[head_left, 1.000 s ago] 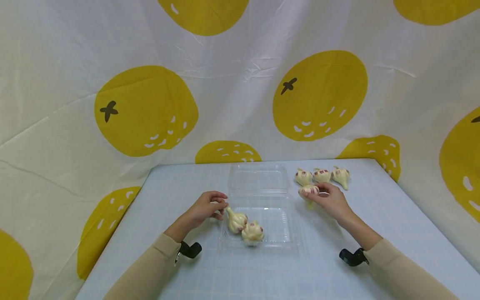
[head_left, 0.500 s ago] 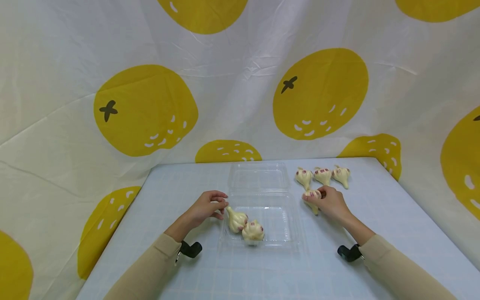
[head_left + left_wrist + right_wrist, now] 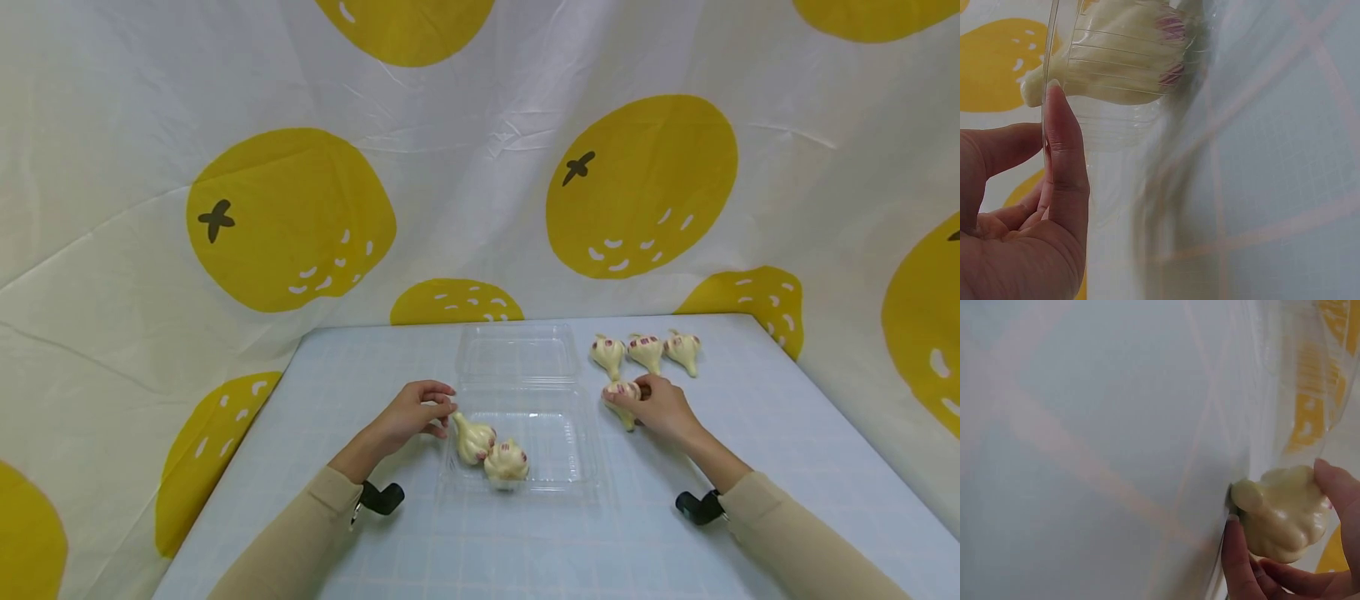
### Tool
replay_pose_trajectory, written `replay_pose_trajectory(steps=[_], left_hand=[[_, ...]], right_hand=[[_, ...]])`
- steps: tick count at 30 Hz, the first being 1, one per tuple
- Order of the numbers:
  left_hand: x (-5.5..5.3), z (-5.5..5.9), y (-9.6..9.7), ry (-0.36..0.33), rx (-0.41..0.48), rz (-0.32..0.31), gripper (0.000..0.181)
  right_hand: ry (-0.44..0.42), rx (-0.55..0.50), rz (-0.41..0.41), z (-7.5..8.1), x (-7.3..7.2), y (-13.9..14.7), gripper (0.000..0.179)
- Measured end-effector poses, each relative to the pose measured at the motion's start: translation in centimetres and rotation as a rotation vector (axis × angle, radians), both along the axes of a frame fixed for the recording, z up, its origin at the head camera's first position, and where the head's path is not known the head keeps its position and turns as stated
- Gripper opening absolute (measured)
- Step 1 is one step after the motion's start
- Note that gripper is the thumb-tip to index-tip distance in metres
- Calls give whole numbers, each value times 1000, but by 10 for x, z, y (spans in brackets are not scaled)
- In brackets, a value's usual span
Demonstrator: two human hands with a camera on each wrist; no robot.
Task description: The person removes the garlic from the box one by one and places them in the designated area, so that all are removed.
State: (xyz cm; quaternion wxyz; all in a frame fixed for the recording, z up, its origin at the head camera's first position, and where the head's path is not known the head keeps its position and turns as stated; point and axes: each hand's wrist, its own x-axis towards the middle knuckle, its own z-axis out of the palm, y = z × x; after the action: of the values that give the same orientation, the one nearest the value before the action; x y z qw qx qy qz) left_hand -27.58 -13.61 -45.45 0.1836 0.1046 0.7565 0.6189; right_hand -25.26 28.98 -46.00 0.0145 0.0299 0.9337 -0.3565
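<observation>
My left hand (image 3: 408, 414) pinches the left rim of a clear plastic clamshell box (image 3: 553, 454) between thumb and fingers; the left wrist view shows the thin rim (image 3: 1047, 56) in that pinch. Inside the box's left half lie two garlic bulbs, one with its stem (image 3: 473, 439) at the left rim, the other (image 3: 506, 461) beside it nearer the front. To the right of the box, my right hand (image 3: 666, 410) holds another garlic bulb (image 3: 618, 389) by its sides. In the right wrist view this bulb (image 3: 1288, 515) is low against the tablecloth, stem end toward the cloth.
Three more garlic bulbs stand in a row at the back right: left (image 3: 607, 354), middle (image 3: 645, 352) and right (image 3: 682, 352). The box's lid (image 3: 517, 354) lies open behind its base. A fruit-print curtain (image 3: 480, 167) hangs behind the pale checked tablecloth (image 3: 480, 550).
My right hand has brought its garlic bulb slightly toward me and down, just in front of the back row, its stem now pointing forward-right. The left hand stays at the box rim.
</observation>
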Motion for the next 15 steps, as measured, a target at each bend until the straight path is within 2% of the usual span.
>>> replay_pose_trajectory(steps=[8,15], left_hand=[[0,1,0,-1,-12,13,40],[0,1,2,3,-12,14,40]], right_hand=[[20,-9,37,3,6,-1,82],[-1,-6,42,7,10,2,83]])
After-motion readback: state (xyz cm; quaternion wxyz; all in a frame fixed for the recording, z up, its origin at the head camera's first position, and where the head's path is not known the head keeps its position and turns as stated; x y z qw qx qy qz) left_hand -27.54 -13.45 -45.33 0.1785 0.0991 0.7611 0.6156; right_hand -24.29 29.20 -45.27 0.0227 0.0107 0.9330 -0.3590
